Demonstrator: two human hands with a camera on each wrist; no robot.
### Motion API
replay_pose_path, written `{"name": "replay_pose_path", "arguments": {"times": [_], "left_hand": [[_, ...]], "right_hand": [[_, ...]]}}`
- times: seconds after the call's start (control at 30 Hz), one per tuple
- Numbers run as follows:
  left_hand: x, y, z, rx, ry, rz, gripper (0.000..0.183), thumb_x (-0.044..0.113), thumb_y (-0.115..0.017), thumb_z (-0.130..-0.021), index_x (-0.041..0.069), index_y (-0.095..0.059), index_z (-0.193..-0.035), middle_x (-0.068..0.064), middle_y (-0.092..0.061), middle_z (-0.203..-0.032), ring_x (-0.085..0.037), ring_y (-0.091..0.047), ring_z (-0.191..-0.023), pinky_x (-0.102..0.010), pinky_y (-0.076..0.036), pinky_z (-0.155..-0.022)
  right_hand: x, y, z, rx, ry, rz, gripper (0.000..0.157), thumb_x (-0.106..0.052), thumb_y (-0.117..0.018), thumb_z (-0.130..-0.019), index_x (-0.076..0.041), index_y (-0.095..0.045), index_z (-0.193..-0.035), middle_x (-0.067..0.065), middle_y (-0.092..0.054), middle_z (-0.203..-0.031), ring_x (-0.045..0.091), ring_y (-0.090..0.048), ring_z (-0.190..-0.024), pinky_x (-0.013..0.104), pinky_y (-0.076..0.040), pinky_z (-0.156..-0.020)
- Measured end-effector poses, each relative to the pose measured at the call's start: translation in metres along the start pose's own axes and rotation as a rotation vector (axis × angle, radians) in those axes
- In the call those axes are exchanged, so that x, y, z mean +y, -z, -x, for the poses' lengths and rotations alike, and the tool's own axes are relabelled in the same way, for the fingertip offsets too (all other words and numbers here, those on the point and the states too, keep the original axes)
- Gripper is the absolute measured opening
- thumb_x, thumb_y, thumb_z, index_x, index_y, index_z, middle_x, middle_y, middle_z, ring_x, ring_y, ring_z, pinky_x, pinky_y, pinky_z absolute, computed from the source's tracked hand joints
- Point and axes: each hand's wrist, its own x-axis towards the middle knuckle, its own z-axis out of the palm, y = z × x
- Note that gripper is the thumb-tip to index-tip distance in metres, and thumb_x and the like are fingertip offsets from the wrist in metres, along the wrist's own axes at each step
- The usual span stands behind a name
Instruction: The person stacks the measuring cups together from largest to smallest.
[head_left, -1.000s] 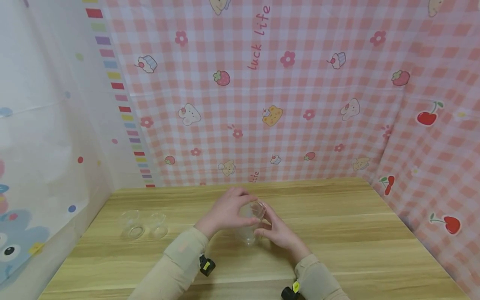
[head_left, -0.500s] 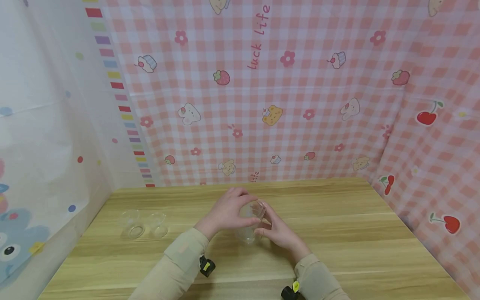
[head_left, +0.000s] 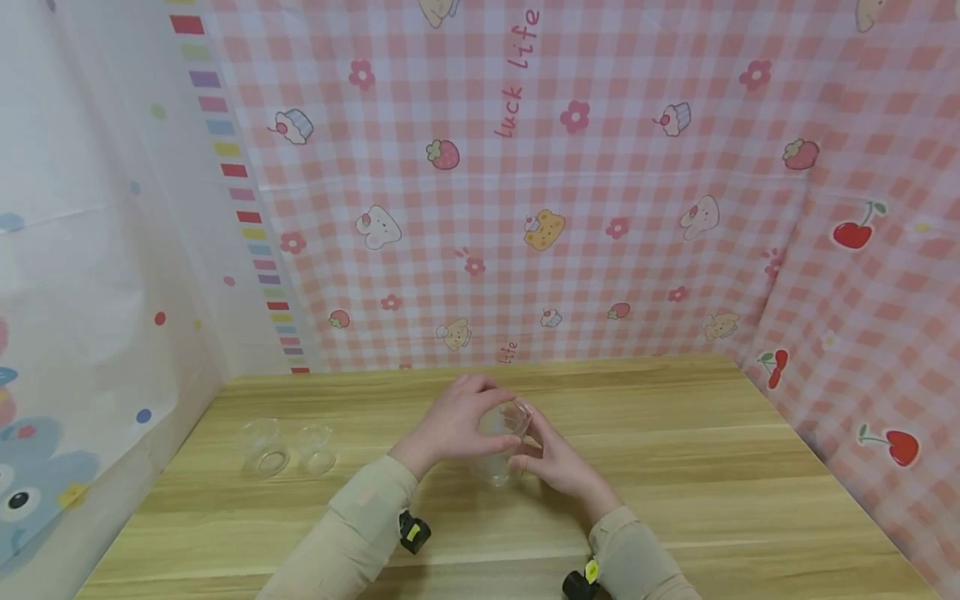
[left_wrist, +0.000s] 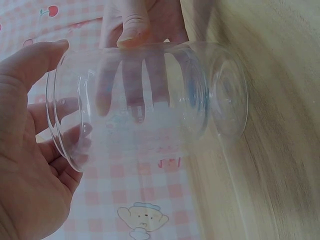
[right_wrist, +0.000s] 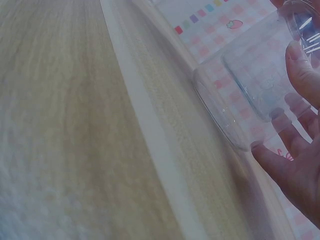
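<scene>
Two clear plastic cups (head_left: pixel 495 468), one nested inside the other, are between my hands near the middle of the table. In the left wrist view the nested cups (left_wrist: pixel 192 100) show two rims close together on the left and two bases set apart on the right. My left hand (head_left: pixel 459 421) grips them at the rim end, with thumb (left_wrist: pixel 42 60) and fingers on opposite sides. My right hand (head_left: pixel 557 465) holds the cup wall from the other side, and its fingers (right_wrist: pixel 290 132) show through or against the clear plastic.
Two more clear cups, one (head_left: pixel 264 450) slightly larger in view than the other (head_left: pixel 318 452), stand apart at the left of the wooden table (head_left: pixel 675 500). A pink checked cloth (head_left: pixel 480 192) hangs behind, and a white printed cloth (head_left: pixel 90 275) at the left.
The base end of the nested cups has shifted very slightly between my fingers. Both hands stay in the same place.
</scene>
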Motion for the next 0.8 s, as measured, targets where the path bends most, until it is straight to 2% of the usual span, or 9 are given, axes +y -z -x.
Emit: {"name": "replay_pose_path", "arguments": {"times": [0.33, 0.8], "left_hand": [[-0.0002, 0.0002, 0.0005, 0.014, -0.019, 0.001, 0.060, 0.050, -0.072, -0.084, 0.015, -0.064, -0.132, -0.008, -0.059, -0.124, -0.024, -0.050, -0.113, -0.043, -0.045, -0.096], [-0.0007, -0.0011, -0.0007, 0.002, -0.008, -0.017, 0.062, 0.053, -0.072, -0.084, 0.016, -0.063, -0.133, -0.008, -0.058, -0.124, -0.022, -0.049, -0.114, -0.041, -0.045, -0.096]], "right_hand": [[0.0004, 0.0001, -0.0010, -0.006, 0.008, -0.002, 0.090, 0.002, -0.067, -0.090, -0.005, -0.008, -0.158, 0.030, -0.024, -0.155, 0.047, -0.030, -0.138, 0.052, -0.037, -0.108], [0.0014, 0.0002, -0.0010, -0.014, 0.025, -0.004, 0.090, 0.000, -0.066, -0.091, -0.005, -0.007, -0.158, 0.029, -0.019, -0.157, 0.048, -0.028, -0.139, 0.052, -0.038, -0.108]]}}
